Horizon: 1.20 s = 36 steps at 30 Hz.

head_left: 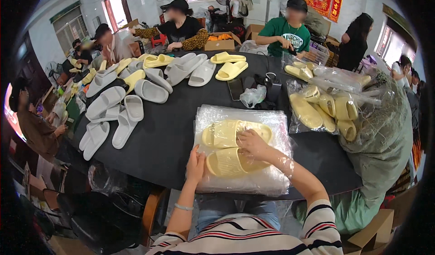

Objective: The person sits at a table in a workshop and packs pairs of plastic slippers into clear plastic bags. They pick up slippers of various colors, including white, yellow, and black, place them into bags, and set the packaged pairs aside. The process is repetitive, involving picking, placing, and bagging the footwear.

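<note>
Slippers on the bag stack, lower centre of the frame

Slippers [233, 146], pale yellow foam, lie as a pair on the stack of clear plastic bags [267, 180], long axes running left to right, the two side by side. You should find them light, soft and springy; the film looks slick, so take them by the thick sole edge. Your right hand [252, 142] rests fingers spread across both. Your left hand [195, 164] lies flat, fingers together, at the near slipper's left end

Right hand [252, 142] covers part of both yellow slippers [231, 147]; plastic bag stack [267, 182] blurs under glare; person's torso cut off by lower edge.
</note>
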{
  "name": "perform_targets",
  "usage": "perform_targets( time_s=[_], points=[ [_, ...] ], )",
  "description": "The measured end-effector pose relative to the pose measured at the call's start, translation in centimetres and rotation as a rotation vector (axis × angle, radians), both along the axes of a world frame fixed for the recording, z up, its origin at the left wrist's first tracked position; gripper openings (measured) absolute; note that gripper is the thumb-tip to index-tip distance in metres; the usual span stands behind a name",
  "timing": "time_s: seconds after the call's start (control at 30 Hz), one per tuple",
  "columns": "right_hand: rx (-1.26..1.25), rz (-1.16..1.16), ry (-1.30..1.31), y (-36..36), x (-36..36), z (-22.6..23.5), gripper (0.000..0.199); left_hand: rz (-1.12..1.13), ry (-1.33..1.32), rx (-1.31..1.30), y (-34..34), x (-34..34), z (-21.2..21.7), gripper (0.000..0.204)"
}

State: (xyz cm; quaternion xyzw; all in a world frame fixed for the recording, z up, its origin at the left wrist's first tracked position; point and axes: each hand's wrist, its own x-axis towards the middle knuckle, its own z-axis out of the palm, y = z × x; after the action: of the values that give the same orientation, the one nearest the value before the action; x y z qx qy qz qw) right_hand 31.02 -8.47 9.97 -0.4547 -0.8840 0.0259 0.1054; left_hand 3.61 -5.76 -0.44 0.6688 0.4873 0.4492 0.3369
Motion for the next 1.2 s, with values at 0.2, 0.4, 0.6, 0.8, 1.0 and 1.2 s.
perform_targets(
  time_s=[0.2,0.4,0.6,0.8,1.0,1.2],
  points=[
    [0.062,0.058,0.050,2.4,1.5,-1.4,0.044,-0.014,-0.205,-0.105,0.2,0.0,-0.9,0.041],
    [-0.094,-0.203,0.245,-0.7,2.6,-2.7,0.046,0.035,-0.085,-0.027,-0.5,0.0,1.1,0.037],
    [-0.003,-0.445,0.267,-6.9,10.6,-3.9,0.039,0.074,-0.273,-0.060,0.1,0.0,0.3,0.033],
    [-0.063,-0.818,0.999,-13.4,17.7,0.1,0.045,0.031,-0.210,-0.083,-0.3,-0.1,1.0,0.035],
    [0.339,-0.809,1.399,-18.0,19.4,0.7,0.038,0.013,-0.236,-0.099,0.1,0.9,1.0,0.035],
    [0.577,-0.738,1.531,-17.8,13.5,4.6,0.039,0.014,-0.135,-0.054,-0.3,1.0,1.3,0.035]
  ],
)
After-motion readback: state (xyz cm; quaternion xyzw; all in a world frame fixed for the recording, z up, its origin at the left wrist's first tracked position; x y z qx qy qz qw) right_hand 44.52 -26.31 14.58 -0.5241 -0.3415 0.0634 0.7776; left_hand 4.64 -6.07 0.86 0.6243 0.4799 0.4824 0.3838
